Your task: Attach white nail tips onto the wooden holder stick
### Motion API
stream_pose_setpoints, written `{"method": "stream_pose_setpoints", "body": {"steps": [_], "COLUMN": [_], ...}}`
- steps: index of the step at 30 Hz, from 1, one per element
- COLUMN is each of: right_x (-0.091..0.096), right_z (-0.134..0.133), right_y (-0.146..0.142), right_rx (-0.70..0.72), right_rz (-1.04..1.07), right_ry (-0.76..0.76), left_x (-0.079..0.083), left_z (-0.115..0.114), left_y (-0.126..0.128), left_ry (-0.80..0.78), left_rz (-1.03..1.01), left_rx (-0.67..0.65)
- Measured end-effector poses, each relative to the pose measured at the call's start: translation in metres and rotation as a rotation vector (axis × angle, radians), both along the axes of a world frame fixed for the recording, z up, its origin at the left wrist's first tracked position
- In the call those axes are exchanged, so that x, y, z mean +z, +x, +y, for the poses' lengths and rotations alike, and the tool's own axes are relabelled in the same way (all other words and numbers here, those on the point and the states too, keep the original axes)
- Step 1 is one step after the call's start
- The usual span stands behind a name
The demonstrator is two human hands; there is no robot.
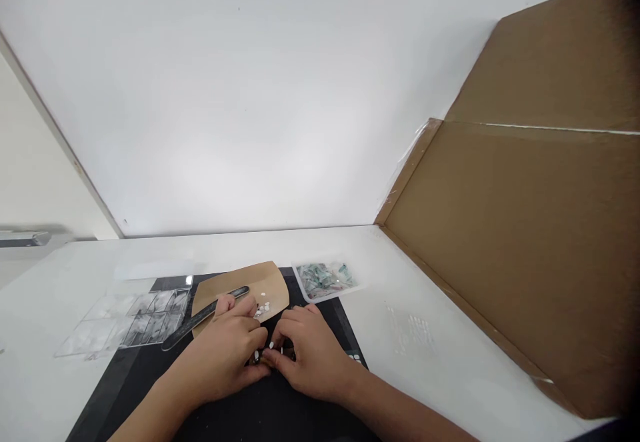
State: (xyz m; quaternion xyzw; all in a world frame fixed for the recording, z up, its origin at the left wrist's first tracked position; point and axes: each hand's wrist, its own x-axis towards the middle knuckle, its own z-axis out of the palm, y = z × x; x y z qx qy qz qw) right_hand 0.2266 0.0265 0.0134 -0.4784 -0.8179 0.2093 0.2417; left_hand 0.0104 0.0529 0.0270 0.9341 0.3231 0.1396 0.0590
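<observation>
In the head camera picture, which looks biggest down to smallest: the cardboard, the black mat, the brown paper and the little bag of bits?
1. Cardboard, by far
2. Black mat, partly covered
3. Brown paper
4. Little bag, only slightly smaller than the paper

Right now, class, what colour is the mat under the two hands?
Black; the mat shows best in the head view.

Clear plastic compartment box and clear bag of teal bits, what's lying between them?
Head view: a brown paper sheet carrying small white pieces, crossed by a long dark file.
</observation>
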Motion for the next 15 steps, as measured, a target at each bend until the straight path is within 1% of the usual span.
{"method": "stream_pose_setpoints", "body": {"steps": [5,15], "right_x": [-0.0022,-0.0036], "right_z": [0.0002,0.0020], "right_y": [-0.0007,-0.0007], "right_rx": [-0.020,-0.038], "right_rz": [0.053,0.163], "right_ry": [0.024,0.003], "left_x": [0.0019,-0.0044], "left_z": [-0.0006,0.0043], "left_y": [-0.0011,-0.0044], "left_ry": [-0.004,0.003], "left_rz": [0.042,0.015], "left_rx": [-0.013,-0.038]}}
